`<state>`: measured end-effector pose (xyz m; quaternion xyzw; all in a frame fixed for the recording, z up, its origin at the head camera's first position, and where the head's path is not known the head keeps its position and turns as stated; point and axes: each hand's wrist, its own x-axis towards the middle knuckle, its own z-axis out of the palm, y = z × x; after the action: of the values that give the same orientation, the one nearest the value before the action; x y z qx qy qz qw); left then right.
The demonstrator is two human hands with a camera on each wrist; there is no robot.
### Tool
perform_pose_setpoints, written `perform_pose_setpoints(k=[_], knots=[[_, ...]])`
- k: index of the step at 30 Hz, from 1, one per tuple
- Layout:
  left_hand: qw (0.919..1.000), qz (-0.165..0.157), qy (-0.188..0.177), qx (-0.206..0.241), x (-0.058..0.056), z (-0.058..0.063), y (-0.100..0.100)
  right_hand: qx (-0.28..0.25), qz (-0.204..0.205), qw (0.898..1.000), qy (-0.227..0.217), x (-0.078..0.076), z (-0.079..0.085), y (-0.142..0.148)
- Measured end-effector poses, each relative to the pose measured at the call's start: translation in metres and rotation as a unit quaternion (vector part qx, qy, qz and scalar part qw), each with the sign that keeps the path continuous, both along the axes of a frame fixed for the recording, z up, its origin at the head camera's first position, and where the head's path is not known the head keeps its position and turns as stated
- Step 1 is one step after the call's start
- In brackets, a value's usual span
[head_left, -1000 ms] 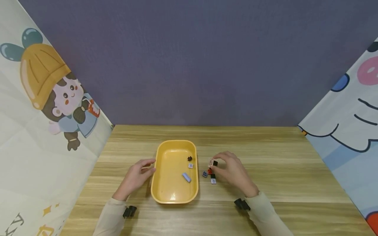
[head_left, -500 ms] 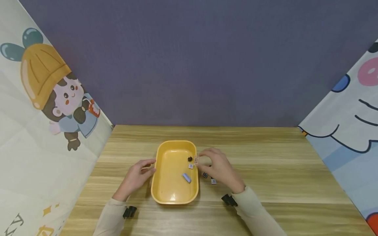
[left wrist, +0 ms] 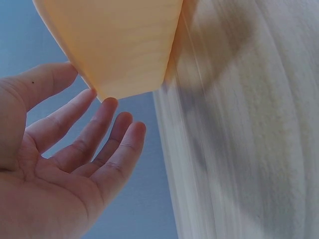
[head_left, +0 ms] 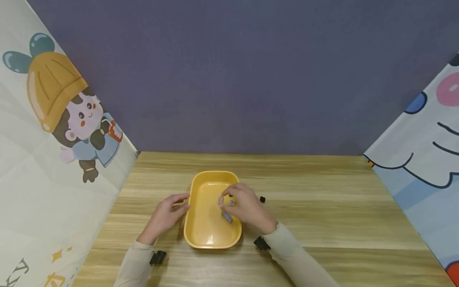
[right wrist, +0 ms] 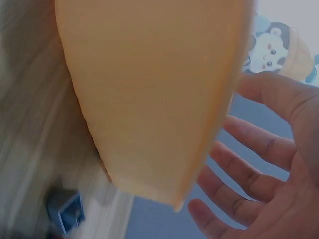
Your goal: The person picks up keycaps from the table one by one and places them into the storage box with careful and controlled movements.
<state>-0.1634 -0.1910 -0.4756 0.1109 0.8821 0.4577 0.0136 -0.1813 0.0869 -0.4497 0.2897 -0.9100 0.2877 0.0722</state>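
Note:
A small pale piece with red print, keycap-like (head_left: 220, 201), is pinched between the thumb and index finger of my right hand (head_left: 247, 206) over the yellow tray (head_left: 206, 229). Below that hand, a white printed keycap (head_left: 232, 203) and a blue-violet bar-shaped piece (head_left: 227, 217) lie in the tray; a black piece there is mostly covered. My left hand (head_left: 165, 217) touches the tray's left rim with thumb and fingertips, its other fingers loosely bent. In the right wrist view the tray wall hides the held piece.
On the wooden table (head_left: 322, 207), a black square piece (head_left: 262, 199) lies right of the tray. A dark blue hollow piece (right wrist: 66, 211) shows beside the tray in the right wrist view. A dark blue-grey panel (head_left: 247, 79) stands behind, with printed cloths at both sides.
My right hand has carried the pale red-printed keycap from the pieces right of the tray leftward, over the rim, into the space above the tray. The left hand has stayed at the rim.

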Motion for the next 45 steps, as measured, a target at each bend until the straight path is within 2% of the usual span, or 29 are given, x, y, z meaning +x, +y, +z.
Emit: perform_pose_setpoints(k=[11, 17, 21, 29, 38, 45], knots=[[1.0000, -0.003, -0.008, 0.003, 0.000, -0.001, -0.001, 0.063, 0.009, 0.998, -0.003, -0.002, -0.010, -0.017], [0.9999, -0.004, -0.004, 0.009, -0.001, -0.001, -0.001, 0.074, 0.006, 0.997, 0.004, -0.002, -0.013, -0.020], [0.9999, -0.002, -0.004, 0.012, -0.001, -0.001, -0.001, 0.063, 0.008, 0.998, 0.009, -0.001, -0.010, -0.017], [1.0000, -0.004, 0.000, 0.006, -0.002, -0.002, -0.003, 0.020, -0.002, 0.999, 0.034, 0.001, -0.007, 0.005], [1.0000, -0.006, 0.002, 0.008, -0.002, -0.001, -0.002, -0.011, -0.052, 0.998, 0.026, 0.005, -0.005, 0.040], [0.9999, -0.010, 0.003, 0.007, -0.001, -0.003, -0.003, 0.001, -0.093, 0.995, 0.022, 0.003, -0.015, 0.072]])
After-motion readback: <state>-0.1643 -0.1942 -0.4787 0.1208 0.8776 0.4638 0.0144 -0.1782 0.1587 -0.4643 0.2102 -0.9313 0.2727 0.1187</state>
